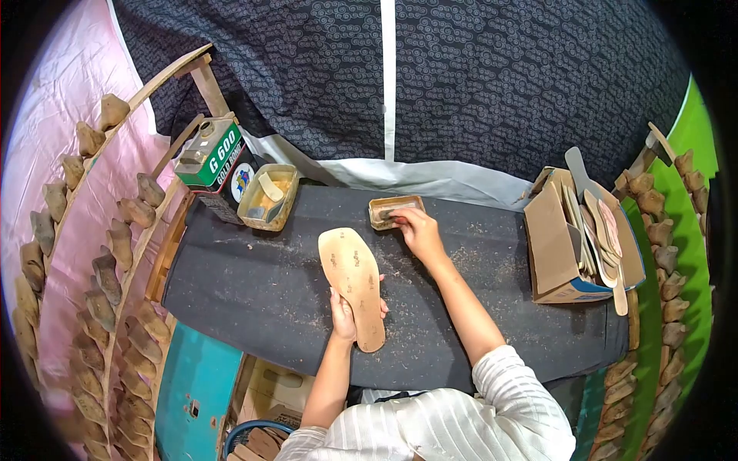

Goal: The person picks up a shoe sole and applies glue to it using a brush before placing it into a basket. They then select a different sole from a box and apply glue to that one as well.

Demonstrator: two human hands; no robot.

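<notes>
My left hand [343,318] is wrapped round a tan shoe insole [352,269], its thumb on the upper face and fingertips showing past the far edge. Small dark marks dot the insole, which is held over the dark cloth with its wide end away from me. My right hand [419,233] reaches into a small shallow tray [374,220] beyond the insole. Its fingers are pinched together at the tray, by something small and dark that I cannot make out.
A G 600 glue can [219,165] and a yellowed tub [283,215] with scraper-like pieces stand back left. At right, a cardboard box [555,253] holds several insoles. Racks of wooden shoe lasts [106,276] line both sides. Scraps litter the cloth-covered table [254,292].
</notes>
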